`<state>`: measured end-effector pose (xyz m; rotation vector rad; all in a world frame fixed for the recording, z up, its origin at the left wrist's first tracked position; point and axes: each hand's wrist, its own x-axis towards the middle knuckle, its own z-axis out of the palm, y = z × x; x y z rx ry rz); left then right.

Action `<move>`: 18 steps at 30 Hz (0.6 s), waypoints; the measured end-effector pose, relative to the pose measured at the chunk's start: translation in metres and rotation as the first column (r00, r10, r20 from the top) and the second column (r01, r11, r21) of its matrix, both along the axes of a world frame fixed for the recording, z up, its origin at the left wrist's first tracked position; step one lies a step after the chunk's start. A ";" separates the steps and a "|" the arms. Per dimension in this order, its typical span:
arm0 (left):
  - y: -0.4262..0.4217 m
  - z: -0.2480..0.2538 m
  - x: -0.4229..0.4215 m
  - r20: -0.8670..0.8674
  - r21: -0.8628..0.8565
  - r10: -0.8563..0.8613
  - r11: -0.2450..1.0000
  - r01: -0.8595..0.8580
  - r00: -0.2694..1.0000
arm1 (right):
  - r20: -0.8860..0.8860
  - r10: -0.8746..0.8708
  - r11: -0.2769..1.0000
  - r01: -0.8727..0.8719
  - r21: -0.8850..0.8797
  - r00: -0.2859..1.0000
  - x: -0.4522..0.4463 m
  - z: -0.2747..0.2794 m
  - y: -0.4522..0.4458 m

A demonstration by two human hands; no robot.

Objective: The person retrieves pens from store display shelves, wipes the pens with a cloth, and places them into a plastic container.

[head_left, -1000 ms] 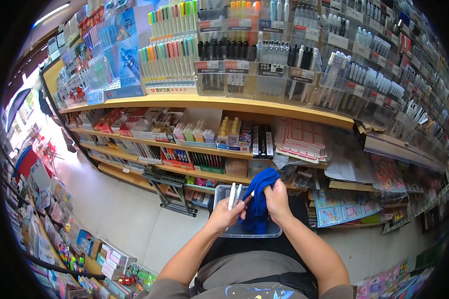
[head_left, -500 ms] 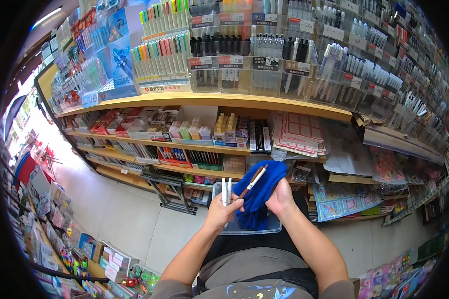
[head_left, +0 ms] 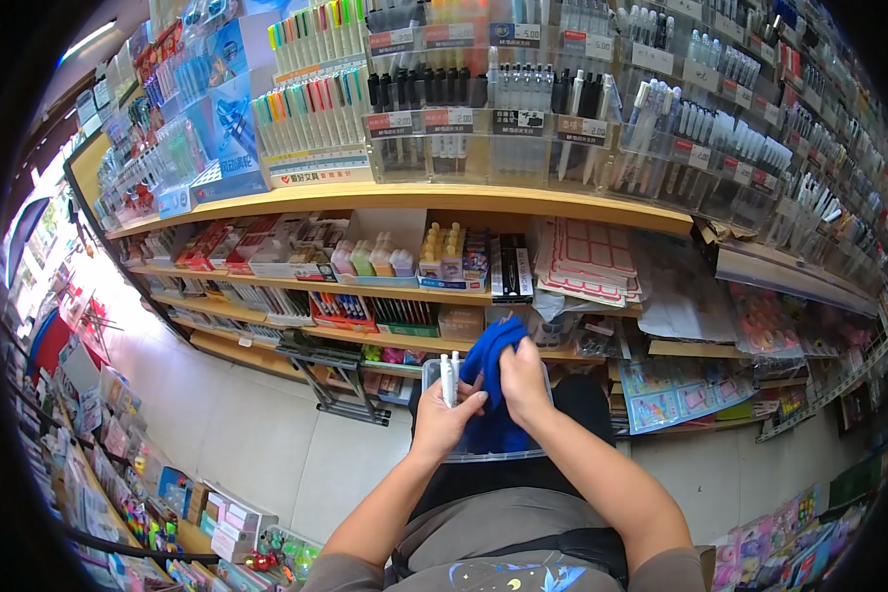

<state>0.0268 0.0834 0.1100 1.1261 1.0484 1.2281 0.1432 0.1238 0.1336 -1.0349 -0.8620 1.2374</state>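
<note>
Two white pens (head_left: 450, 380) stand upright in my left hand (head_left: 442, 419), whose fingers are closed around their lower ends. A blue cloth (head_left: 493, 347) is bunched in my right hand (head_left: 525, 383), which is closed on it just to the right of the left hand. The cloth wraps over the spot where brown-and-white pens were showing, so those are mostly hidden. Below both hands, a clear plastic bin (head_left: 508, 457) rests by my lap, with part of the cloth hanging down into it.
Ahead, a wooden shelf (head_left: 395, 197) carries clear pen racks (head_left: 553, 123) with price tags. Lower shelves hold small bottles (head_left: 375, 259), boxes and stacked paper sheets (head_left: 590, 261). A black folding stand (head_left: 340, 380) is on the floor at left. Goods crowd the lower left corner.
My right hand has turned over and moved left, folding the cloth over the brown-and-white pens. The left hand keeps the white pens in nearly the same place.
</note>
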 end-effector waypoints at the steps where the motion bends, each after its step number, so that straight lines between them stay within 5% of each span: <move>1: 0.001 -0.004 0.002 -0.051 0.067 0.005 0.998 -0.002 0.999 | 0.007 -0.039 0.998 0.039 0.042 0.999 0.002 -0.003 0.010; 5: -0.003 -0.004 0.006 -0.230 0.103 0.083 0.993 -0.060 0.970 | 0.197 -0.053 0.999 0.050 0.021 0.979 -0.002 -0.006 0.002; 8: -0.002 0.002 0.006 -0.204 0.143 0.136 0.984 -0.108 0.969 | 0.374 -0.089 0.955 -0.028 0.297 0.923 -0.014 -0.038 -0.012; 14: -0.004 -0.006 0.002 -0.197 0.118 0.105 0.990 -0.083 0.975 | 0.106 0.002 0.999 0.002 -0.033 0.994 -0.009 -0.001 -0.005; 18: -0.006 -0.004 0.008 -0.199 0.131 0.078 0.990 -0.052 0.977 | 0.108 0.053 0.998 -0.050 -0.030 0.993 0.001 -0.006 0.006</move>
